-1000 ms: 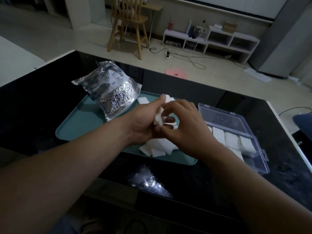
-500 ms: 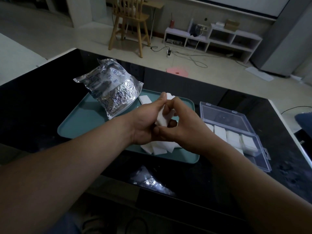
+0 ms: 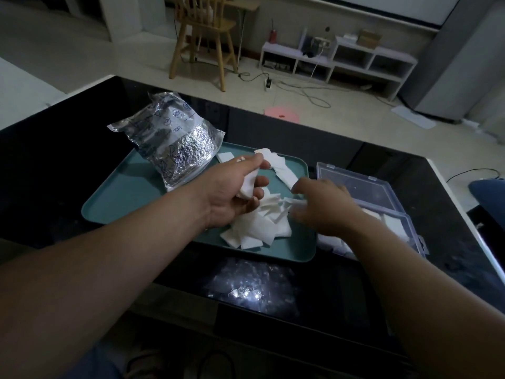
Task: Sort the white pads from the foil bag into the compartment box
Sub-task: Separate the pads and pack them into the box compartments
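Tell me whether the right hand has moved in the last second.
Yes. The right hand has parted from the left hand and shifted rightward, from over the teal tray to its right edge beside the compartment box.

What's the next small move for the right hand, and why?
Probably move the right hand over the compartment box and drop its white pad in: though blurred, it seems to pinch one, while the left hand holds the stack.
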### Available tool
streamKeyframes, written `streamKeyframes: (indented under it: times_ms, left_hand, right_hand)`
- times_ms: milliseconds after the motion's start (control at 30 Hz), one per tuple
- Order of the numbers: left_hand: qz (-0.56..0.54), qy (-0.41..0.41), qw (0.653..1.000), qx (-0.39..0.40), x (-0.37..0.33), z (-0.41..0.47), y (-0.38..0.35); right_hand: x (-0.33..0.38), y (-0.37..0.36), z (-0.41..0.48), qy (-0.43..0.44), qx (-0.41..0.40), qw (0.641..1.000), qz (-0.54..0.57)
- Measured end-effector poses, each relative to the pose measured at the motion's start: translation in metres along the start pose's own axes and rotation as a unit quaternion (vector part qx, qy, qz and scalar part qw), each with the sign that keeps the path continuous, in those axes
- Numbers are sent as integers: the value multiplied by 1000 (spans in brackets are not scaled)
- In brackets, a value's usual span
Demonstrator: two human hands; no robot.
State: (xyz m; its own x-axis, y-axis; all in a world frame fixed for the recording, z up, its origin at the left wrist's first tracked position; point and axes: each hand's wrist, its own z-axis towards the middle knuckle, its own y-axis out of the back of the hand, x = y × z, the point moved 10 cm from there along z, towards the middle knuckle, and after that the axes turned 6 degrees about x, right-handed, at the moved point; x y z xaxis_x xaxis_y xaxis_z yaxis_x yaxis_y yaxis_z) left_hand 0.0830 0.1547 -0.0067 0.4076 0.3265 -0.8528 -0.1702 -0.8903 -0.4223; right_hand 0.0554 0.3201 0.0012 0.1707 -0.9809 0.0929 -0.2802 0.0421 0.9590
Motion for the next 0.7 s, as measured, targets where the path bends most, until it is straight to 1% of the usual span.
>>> streamKeyframes:
  times_ms: [33, 167, 267, 333, 400, 433, 467, 500, 533, 567, 633, 700]
  left_hand:
    - [6, 4, 1000, -1, 1, 1, 0]
    - [16, 12, 1000, -10, 1, 0, 3]
    - [23, 12, 1000, -15, 0, -3, 5]
    - [29, 5, 999, -14, -3, -3, 6]
    - [29, -11, 999, -14, -7, -2, 5]
    - [28, -21, 999, -14, -9, -1, 4]
    - [28, -31, 999, -11, -10, -1, 1]
    - [34, -41, 999, -7, -11, -1, -3]
    - [45, -48, 998, 1, -11, -2, -8]
    - [57, -53, 997, 10, -10, -2, -13]
    - [68, -60, 996, 22, -9, -3, -20]
    - [72, -62, 995, 13, -10, -4, -19]
  right_hand:
    - [2, -6, 2, 8, 1, 999, -33]
    - [5, -7, 9, 15, -57, 993, -98]
    - [1, -6, 10, 11, -90, 991, -103]
    - [-7, 8, 6, -6, -125, 992, -33]
    - [-16, 29, 0, -29, -166, 980, 104]
    - [-18, 37, -5, -35, -178, 962, 206]
    - [-15, 41, -10, -31, -173, 934, 312]
    - [-4, 41, -15, -17, -148, 906, 397]
    - [8, 38, -19, 2, -117, 885, 450]
    - [23, 36, -23, 22, -94, 876, 472]
    - [42, 32, -28, 45, -89, 884, 456]
    - [50, 30, -29, 49, -96, 890, 443]
